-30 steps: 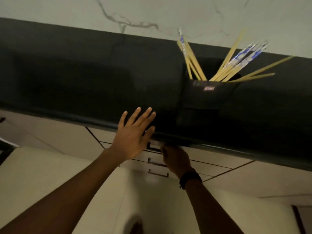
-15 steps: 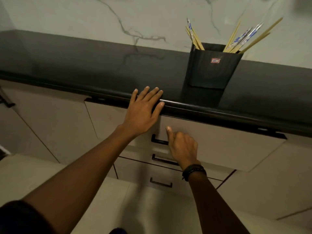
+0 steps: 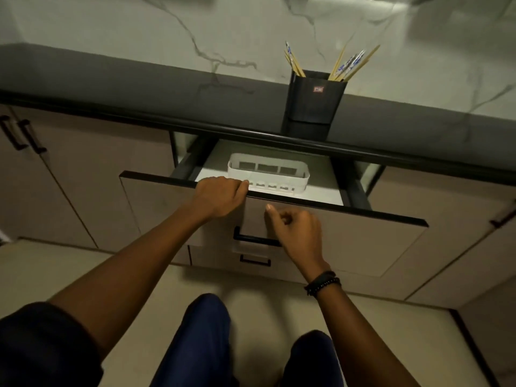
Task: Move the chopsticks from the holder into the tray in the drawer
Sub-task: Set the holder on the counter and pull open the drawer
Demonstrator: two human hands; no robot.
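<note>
Both arms reach forward, bare up to the short sleeves. The left hand (image 3: 220,195) lies palm down, its fingers curled over the top edge of the drawer front (image 3: 349,238). The right hand (image 3: 296,230) is lower and just to the right, fingers curled in, holding nothing. A dark band (image 3: 322,283) sits on the right wrist.

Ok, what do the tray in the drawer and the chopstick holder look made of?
Tray: likely white plastic, matte, with moulded slotted walls. Holder: black, faintly glossy, probably plastic; small label on front. Dim light leaves it open.
</note>
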